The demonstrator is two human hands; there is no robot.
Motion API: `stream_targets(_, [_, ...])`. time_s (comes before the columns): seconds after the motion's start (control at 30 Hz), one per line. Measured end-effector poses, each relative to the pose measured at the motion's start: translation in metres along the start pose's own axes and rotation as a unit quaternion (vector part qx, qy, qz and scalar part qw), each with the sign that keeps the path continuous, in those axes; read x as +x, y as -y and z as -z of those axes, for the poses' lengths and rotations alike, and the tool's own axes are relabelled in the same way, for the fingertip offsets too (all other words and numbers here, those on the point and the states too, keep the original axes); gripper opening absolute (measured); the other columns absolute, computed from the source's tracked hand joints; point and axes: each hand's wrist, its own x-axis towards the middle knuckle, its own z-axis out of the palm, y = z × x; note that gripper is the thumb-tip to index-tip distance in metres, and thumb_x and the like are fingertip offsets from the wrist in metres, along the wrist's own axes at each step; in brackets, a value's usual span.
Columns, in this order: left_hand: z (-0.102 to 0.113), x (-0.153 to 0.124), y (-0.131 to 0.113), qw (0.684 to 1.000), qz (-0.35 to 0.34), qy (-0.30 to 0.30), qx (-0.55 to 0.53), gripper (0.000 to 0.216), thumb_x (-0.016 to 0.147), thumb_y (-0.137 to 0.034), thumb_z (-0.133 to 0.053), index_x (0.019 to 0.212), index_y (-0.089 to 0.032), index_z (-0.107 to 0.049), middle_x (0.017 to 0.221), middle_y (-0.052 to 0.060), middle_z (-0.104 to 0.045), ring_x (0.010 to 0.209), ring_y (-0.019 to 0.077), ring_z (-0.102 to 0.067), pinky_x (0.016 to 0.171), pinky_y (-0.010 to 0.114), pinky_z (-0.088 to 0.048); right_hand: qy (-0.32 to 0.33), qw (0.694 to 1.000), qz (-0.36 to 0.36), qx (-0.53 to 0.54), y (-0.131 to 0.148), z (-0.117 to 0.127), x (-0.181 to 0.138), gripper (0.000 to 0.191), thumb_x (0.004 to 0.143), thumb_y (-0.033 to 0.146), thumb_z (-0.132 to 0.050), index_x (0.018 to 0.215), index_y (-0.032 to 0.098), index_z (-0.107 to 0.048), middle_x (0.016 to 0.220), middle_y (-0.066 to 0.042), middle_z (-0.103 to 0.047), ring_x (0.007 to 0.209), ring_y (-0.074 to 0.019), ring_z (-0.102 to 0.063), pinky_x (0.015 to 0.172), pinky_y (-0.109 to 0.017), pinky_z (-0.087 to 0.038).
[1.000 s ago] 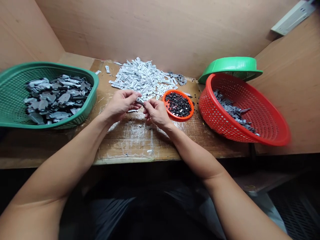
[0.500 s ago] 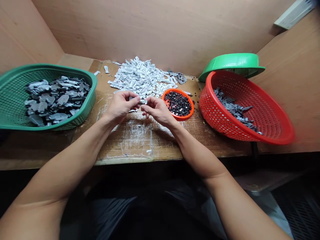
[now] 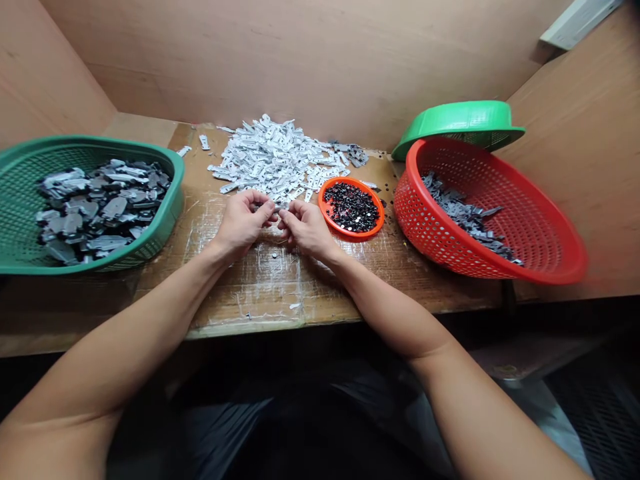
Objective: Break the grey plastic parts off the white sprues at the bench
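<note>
OK, L hand point(image 3: 244, 220) & R hand point(image 3: 310, 230) finger-pinch small grey pc point(image 3: 281, 207) btwn them, near orange dish point(image 3: 353, 235) w/ black bits point(image 3: 350, 205).

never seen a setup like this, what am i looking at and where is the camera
There is no machine here: these are a person's own bare hands. One camera, worn on the head, looks forward and down, so all the pictures share that view. The left hand and right hand meet over the table, pinching a small piece that the fingers mostly hide. Beyond them lies a heap of pale flat pieces. Beside the right hand, an orange dish holds small dark bits. Far left, a dark green basket holds grey and black parts; to the right, a red basket holds grey pieces.
</note>
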Motion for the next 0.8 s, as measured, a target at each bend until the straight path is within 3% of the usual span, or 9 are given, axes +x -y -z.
stream_targets(0.17, [0.002,-0.003,-0.007,0.997,-0.048,0.019,0.059,0.025,0.086,-0.021,-0.098,0.093,-0.016,-0.074,0.084,0.003,-0.079,0.073,0.0157,-0.074,0.072,0.026,-0.062,-0.035,0.997,0.049,-0.042,-0.003,-0.001,0.0,0.033,0.109,0.037,-0.079,0.089,0.025,-0.056,0.079,0.004,-0.069,0.064,-0.0105,-0.065,0.059,-0.022,-0.051])
stream_targets(0.33, [0.006,-0.006,-0.011,0.991,-0.07,0.058,0.1,0.032,0.083,-0.028,-0.102,0.098,-0.015,-0.077,0.086,0.005,-0.081,0.078,0.0206,-0.08,0.076,0.031,-0.066,-0.041,0.991,0.084,-0.095,-0.004,0.01,0.007,0.021,0.107,0.034,-0.077,0.097,0.025,-0.062,0.082,0.003,-0.07,0.069,-0.0141,-0.067,0.065,-0.027,-0.052])
stream_targets(0.47, [0.005,-0.007,-0.007,0.991,-0.069,0.049,0.102,0.035,0.082,-0.029,-0.103,0.099,-0.016,-0.076,0.084,0.005,-0.081,0.075,0.021,-0.081,0.07,0.03,-0.065,-0.072,0.964,0.161,-0.2,-0.004,0.016,0.007,0.012,0.102,0.023,-0.077,0.109,0.024,-0.068,0.088,0.001,-0.074,0.079,-0.018,-0.069,0.081,-0.034,-0.056])
stream_targets(0.63, [0.004,-0.006,-0.001,0.989,-0.085,0.029,0.118,0.032,0.083,-0.027,-0.101,0.101,-0.017,-0.076,0.08,0.005,-0.081,0.071,0.0211,-0.081,0.065,0.028,-0.063,-0.098,0.926,0.241,-0.272,-0.008,0.015,0.006,0.007,0.1,0.022,-0.075,0.106,0.022,-0.071,0.1,-0.006,-0.077,0.095,-0.0246,-0.071,0.097,-0.044,-0.058])
stream_targets(0.7, [0.005,-0.005,0.0,0.987,-0.093,0.022,0.126,0.03,0.083,-0.026,-0.101,0.098,-0.017,-0.076,0.081,0.005,-0.081,0.071,0.0202,-0.08,0.064,0.027,-0.061,-0.102,0.928,0.238,-0.268,-0.009,0.016,0.007,0.008,0.099,0.022,-0.076,0.104,0.023,-0.07,0.1,-0.006,-0.076,0.096,-0.0249,-0.071,0.099,-0.044,-0.059])
stream_targets(0.8, [0.007,-0.003,-0.001,0.99,-0.079,0.041,0.107,0.032,0.082,-0.027,-0.104,0.093,-0.017,-0.076,0.083,0.004,-0.08,0.07,0.0182,-0.078,0.065,0.027,-0.061,-0.079,0.963,0.189,-0.176,-0.006,0.019,0.008,0.01,0.1,0.029,-0.079,0.1,0.024,-0.07,0.093,-0.003,-0.074,0.086,-0.0204,-0.069,0.088,-0.039,-0.06])
